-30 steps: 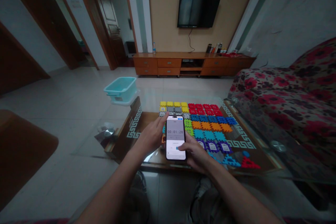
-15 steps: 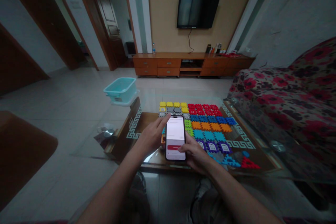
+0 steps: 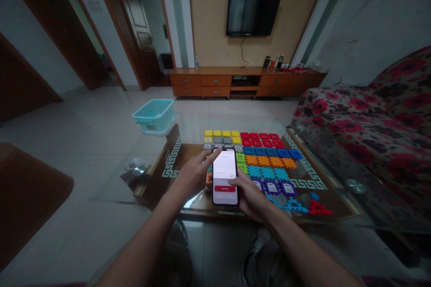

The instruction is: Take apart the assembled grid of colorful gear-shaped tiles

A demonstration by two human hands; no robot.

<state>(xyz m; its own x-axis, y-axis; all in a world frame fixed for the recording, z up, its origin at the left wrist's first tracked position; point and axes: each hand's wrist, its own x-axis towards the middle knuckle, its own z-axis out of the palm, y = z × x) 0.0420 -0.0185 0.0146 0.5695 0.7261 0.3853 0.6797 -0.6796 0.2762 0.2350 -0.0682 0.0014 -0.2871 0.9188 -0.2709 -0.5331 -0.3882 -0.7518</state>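
A smartphone [image 3: 225, 166] with a lit white screen and a red button is held upright above the glass table. My right hand [image 3: 251, 195] grips its right side, its thumb lying over the screen just above the red button. My left hand [image 3: 193, 172] is at the phone's left edge with the fingers stretched out. Its index fingertip reaches the top of the screen; whether it touches the glass I cannot tell. Behind the phone, rows of interlocking plastic tiles [image 3: 262, 160] lie on the table in yellow, red, grey, blue, green, orange, turquoise and purple, partly hidden by the phone and hands.
The glass coffee table [image 3: 161, 159] stands before my knees. A turquoise plastic bin [image 3: 155, 116] is beyond its left corner. Blue and red triangular pieces [image 3: 319, 207] lie near the right front. A floral sofa [image 3: 350, 103] is at right, a TV cabinet [image 3: 215, 81] at the back.
My right thumb has moved up from the red button, which now shows more fully. My left index fingertip has shifted slightly right over the top of the screen.
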